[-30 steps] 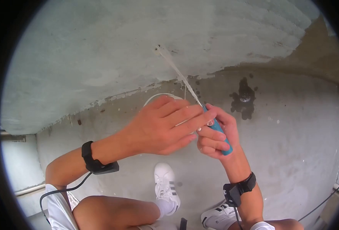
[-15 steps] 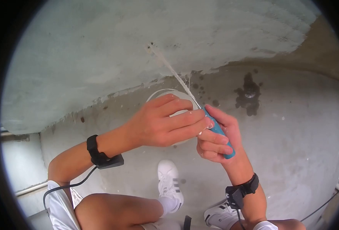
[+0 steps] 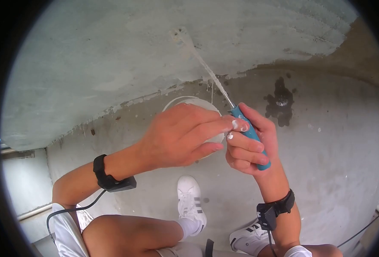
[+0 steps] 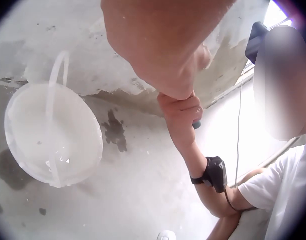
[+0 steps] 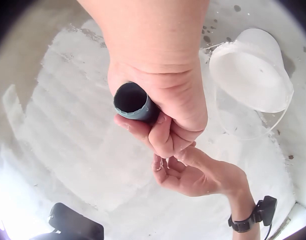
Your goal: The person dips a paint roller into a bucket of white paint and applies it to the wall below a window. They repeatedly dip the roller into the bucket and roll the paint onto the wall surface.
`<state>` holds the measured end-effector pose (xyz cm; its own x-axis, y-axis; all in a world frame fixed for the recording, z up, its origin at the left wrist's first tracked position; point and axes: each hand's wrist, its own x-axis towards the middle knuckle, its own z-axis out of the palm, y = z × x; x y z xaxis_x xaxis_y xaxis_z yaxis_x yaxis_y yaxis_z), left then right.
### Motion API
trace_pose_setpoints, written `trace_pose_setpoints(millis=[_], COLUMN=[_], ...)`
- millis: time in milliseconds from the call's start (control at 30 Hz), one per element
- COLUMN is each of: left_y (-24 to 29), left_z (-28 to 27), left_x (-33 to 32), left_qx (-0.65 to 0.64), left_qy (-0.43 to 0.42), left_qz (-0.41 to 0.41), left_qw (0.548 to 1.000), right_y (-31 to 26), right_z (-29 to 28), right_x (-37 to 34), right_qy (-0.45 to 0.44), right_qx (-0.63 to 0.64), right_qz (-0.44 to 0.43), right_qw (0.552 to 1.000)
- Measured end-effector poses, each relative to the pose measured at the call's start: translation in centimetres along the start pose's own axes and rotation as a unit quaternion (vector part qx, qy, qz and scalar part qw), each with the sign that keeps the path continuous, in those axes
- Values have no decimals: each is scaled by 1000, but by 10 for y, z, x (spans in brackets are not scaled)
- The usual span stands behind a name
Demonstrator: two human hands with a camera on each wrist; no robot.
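My right hand (image 3: 251, 143) grips the blue handle (image 3: 251, 132) of a tool with a long thin shaft (image 3: 211, 75) smeared whitish, which points up and left toward the wall. The handle's hollow end (image 5: 130, 98) shows in the right wrist view. My left hand (image 3: 181, 135) reaches across from the left, its fingers fairly straight and the fingertips right at the handle, beside the right fingers. White paste sticks to the left fingertips and to a right finger. Below the left hand, partly hidden by it, stands a white bucket (image 4: 102, 142) with a raised handle.
A grey wall (image 3: 112, 55) with patchy plaster rises ahead, with small holes high up. On the grey floor (image 3: 326, 150) is a dark wet patch (image 3: 279, 100). White shoes (image 3: 189, 199) stand below the hands. Black cables (image 3: 56, 214) run from the wrist cameras.
The right hand and tool have moved a little right and up. The left fingertips, earlier at the handle's upper end, now sit lower along it, and more of the metal shaft shows.
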<state>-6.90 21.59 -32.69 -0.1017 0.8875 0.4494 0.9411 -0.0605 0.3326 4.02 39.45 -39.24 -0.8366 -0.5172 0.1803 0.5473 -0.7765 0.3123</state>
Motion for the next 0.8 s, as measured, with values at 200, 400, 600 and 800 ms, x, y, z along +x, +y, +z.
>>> trace_pose_setpoints(millis=[200, 400, 600, 800], left_y=[0, -1, 5, -8], left_z=[5, -6, -7, -4], left_x=[2, 2, 3, -3], left_qx=[50, -58, -332, -296], left_qy=[1, -34, -36, -61], left_qz=[65, -27, -360, -416], left_qw=[997, 997, 871, 857], right_y=[0, -3, -15, -11], right_z=[2, 2, 10, 15], right_x=[1, 0, -5, -8], right_qy=[4, 18, 96, 165], right_qx=[9, 20, -67, -133], right_qz=[0, 0, -27, -42], right_qw=[1000, 1000, 993, 976])
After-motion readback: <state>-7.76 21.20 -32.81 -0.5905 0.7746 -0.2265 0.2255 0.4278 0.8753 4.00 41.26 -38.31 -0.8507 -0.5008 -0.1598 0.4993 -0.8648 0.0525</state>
